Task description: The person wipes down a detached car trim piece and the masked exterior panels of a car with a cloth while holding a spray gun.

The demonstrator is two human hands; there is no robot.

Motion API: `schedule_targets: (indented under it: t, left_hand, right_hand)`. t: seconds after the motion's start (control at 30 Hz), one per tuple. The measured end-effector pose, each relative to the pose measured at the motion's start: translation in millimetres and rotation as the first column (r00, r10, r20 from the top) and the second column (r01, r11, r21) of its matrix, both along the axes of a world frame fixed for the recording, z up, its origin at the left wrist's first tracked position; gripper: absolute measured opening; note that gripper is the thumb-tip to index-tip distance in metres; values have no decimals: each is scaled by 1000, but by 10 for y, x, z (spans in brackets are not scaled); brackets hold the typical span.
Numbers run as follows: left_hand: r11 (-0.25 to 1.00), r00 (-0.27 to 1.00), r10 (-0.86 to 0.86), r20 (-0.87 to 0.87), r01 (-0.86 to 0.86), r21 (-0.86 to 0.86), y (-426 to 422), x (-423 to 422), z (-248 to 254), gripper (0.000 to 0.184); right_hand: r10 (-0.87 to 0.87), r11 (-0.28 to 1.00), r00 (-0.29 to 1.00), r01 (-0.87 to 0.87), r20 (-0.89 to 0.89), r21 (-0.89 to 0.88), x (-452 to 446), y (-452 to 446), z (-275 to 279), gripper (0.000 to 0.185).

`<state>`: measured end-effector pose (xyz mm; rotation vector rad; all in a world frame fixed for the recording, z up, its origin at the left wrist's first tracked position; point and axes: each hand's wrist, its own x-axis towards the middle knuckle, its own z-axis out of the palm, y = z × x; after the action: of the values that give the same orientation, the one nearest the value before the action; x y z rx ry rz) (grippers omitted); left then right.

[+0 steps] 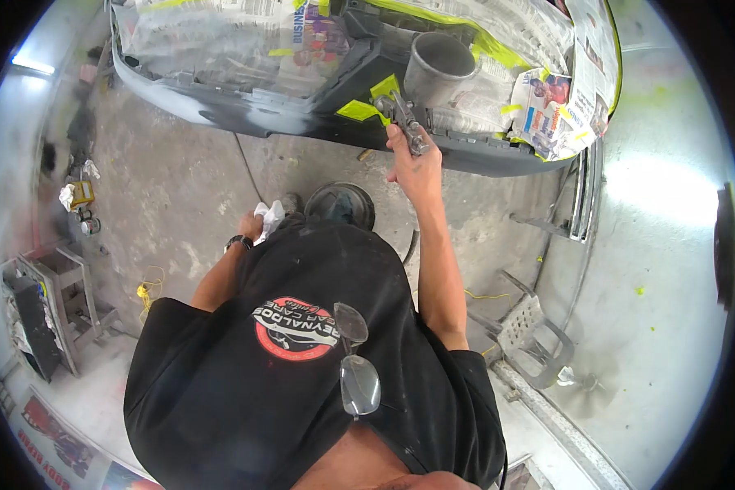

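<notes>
My right hand (416,167) is closed around a spray gun (412,129) with a grey metal cup (439,77) on it. The gun is raised in front of a dark car bumper (298,122), whose left part carries a whitish-grey coat. I cannot tell whether the gun touches the bumper. Low on my left side, my left hand (251,225) grips a crumpled white cloth (269,219); a dark watch (239,241) is on that wrist. Newspaper sheets (543,114) and yellow tape (358,110) cover parts of the car around the bumper.
A hose (241,159) runs over the concrete floor (163,171). To the right are a grey plastic chair (531,327), a fan (588,390) and metal rails (581,196). Cans (88,222) and a small wooden stand (73,286) are at the left.
</notes>
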<state>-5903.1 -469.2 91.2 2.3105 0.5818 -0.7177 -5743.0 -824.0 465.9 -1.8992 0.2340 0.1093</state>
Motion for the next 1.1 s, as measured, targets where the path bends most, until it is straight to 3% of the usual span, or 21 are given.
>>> schedule_targets:
  t: [0.17, 0.47, 0.77, 1.1]
  left_hand:
    - [996, 998, 61, 5, -61, -59, -17, -3, 30, 50]
    - [998, 999, 50, -11, -51, -34, 9, 2, -42, 51]
    - [999, 999, 43, -6, -44, -11, -7, -9, 24, 52]
    - [997, 998, 66, 7, -65, -40, 100, -107, 7, 51]
  right_hand:
    - [-8, 996, 1000, 6, -30, -89, -60, 43, -5, 52]
    - [-28, 1000, 999, 28, -29, -6, -35, 134, -38, 52]
    - [30, 991, 998, -23, 54, -135, -71, 267, -279, 54]
    - [46, 984, 999, -44, 5, -175, -221, 447, -401, 46]
